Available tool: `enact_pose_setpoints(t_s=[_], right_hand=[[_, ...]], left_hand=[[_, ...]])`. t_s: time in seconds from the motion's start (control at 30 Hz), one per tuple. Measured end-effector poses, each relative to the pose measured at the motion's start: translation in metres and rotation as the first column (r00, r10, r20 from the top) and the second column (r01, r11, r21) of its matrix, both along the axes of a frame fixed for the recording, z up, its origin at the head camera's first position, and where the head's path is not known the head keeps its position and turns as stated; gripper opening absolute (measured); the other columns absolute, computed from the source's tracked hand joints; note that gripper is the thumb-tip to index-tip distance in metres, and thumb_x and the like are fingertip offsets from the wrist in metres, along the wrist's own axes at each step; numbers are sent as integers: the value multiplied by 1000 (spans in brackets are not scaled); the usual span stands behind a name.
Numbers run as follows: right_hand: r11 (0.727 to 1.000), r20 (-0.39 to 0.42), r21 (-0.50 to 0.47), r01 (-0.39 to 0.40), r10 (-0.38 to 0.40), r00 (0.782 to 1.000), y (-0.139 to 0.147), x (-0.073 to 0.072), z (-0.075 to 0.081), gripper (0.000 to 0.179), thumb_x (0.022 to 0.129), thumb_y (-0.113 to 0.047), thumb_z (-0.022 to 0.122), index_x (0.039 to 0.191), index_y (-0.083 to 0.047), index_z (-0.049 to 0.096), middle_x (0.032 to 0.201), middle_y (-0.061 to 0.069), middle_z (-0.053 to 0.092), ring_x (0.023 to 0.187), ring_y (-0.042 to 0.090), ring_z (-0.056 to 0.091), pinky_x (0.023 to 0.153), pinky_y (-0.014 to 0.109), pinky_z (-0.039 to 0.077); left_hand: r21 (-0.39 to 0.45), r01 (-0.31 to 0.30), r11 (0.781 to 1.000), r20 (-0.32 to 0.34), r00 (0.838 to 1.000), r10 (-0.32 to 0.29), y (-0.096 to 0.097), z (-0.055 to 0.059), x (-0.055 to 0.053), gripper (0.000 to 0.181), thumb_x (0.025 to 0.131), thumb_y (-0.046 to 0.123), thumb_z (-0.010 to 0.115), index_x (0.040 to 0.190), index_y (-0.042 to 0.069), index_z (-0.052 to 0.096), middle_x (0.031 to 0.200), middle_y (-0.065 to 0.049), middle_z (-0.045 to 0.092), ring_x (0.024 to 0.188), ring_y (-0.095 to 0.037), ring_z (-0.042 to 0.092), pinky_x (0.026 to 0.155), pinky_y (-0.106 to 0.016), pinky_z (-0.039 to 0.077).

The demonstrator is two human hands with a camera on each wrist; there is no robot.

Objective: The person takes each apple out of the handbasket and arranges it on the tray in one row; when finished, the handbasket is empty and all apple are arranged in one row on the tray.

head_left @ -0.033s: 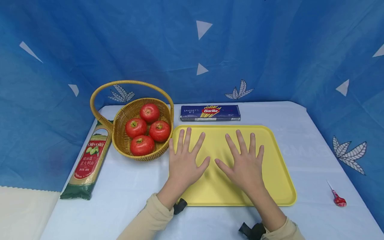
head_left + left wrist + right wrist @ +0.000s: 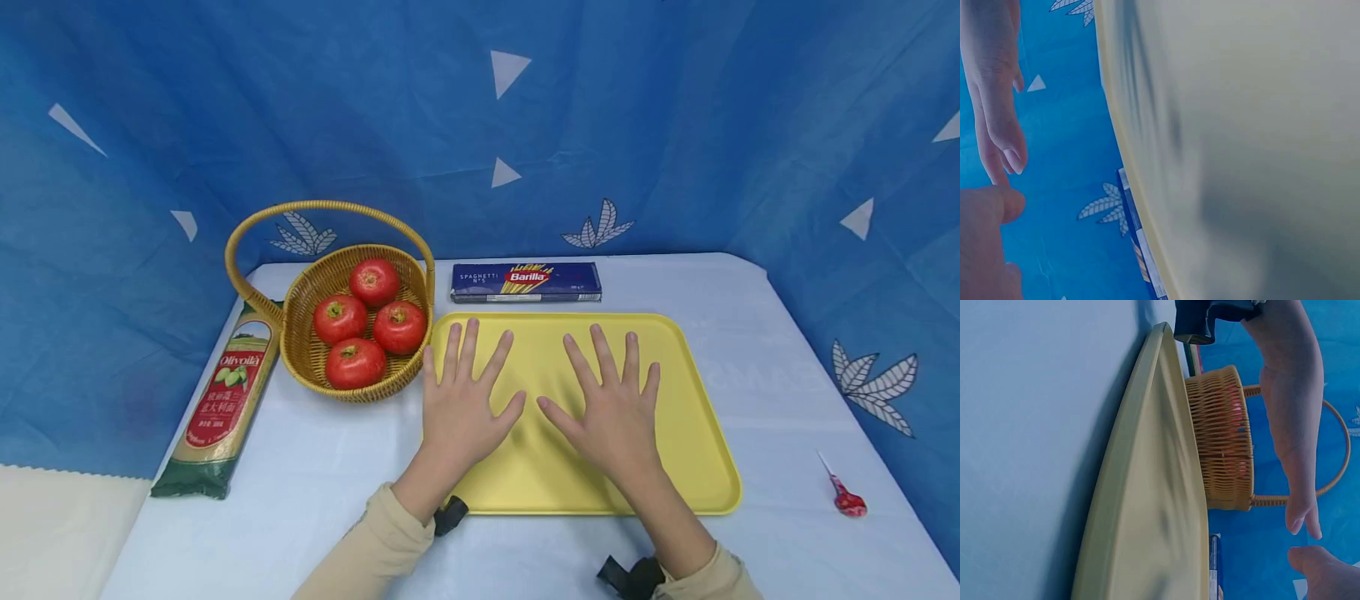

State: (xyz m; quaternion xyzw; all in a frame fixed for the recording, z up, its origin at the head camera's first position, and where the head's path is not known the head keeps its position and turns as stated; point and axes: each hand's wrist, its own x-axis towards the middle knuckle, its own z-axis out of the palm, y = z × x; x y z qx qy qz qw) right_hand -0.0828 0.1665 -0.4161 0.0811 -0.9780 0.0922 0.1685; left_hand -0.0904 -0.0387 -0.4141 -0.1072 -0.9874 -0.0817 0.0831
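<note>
My left hand (image 2: 461, 417) is held over the left part of a yellow tray (image 2: 693, 467), palm down with fingers spread. Over the tray's middle, my right hand (image 2: 617, 417) has its fingers spread too. Neither hand holds anything. Both wrist views show the hands raised above the tray, apart from its surface, with shadows on it. Just left of the left hand's fingertips stands a wicker basket (image 2: 300, 350) with several red pomegranate-like fruits (image 2: 356, 363) in it. Behind the tray lies a blue Barilla spaghetti box (image 2: 525, 283).
An Olivoilà pasta bag (image 2: 232, 387) lies at the table's left edge, partly under the basket's side. A red lollipop (image 2: 849, 502) lies near the right edge. The basket's tall handle (image 2: 330, 205) rises before a blue cloth backdrop (image 2: 675, 125). White cloth covers the table.
</note>
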Motion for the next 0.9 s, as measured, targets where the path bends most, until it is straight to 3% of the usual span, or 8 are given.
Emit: enact_pose_setpoints(t_s=[0.27, 0.43, 0.57, 0.77, 0.9], right_hand=[[1000, 12, -6, -26, 26, 1000, 3, 0, 1, 91, 80, -69, 62, 156, -29, 32, 166, 10, 21, 151, 48, 10, 112, 74, 18], [997, 50, -56, -50, 53, 997, 11, -1, 3, 93, 81, -65, 66, 157, -25, 29, 166, 10, 19, 152, 45, 11, 114, 70, 20], [990, 71, -132, -56, 65, 995, 27, -1, 2, 94, 82, -61, 68, 158, -23, 26, 165, 12, 21, 151, 45, 14, 113, 70, 23], [971, 119, -234, -54, 83, 989, 63, 5, -8, 97, 82, -55, 73, 159, -21, 23, 165, 13, 20, 152, 45, 11, 111, 71, 21], [957, 173, -287, -45, 97, 980, 88, 12, -16, 104, 81, -51, 77, 160, -18, 18, 166, 14, 16, 152, 44, 8, 112, 73, 17]], left_hand=[[8, 6, 1000, 13, 1000, -6, 0, 0, -1, 80, 93, 67, 40, 157, 44, -4, 169, -4, -6, 156, -27, -9, 122, -60, 0], [22, 11, 1000, -54, 998, -10, -6, 3, 1, 78, 95, 60, 43, 159, 39, 5, 169, -6, 4, 156, -29, -2, 122, -61, 9], [93, 7, 996, -114, 993, 4, -18, 9, 4, 73, 94, 51, 51, 159, 32, 22, 166, -9, 18, 155, -33, 9, 121, -61, 16], [204, -69, 977, -180, 978, 107, -54, 20, 6, 69, 90, 40, 61, 152, 21, 39, 156, -12, 36, 145, -36, 31, 114, -61, 31], [291, -151, 945, -198, 957, 214, -89, 25, 3, 71, 86, 35, 67, 149, 16, 42, 152, -17, 40, 140, -39, 35, 108, -63, 33]])
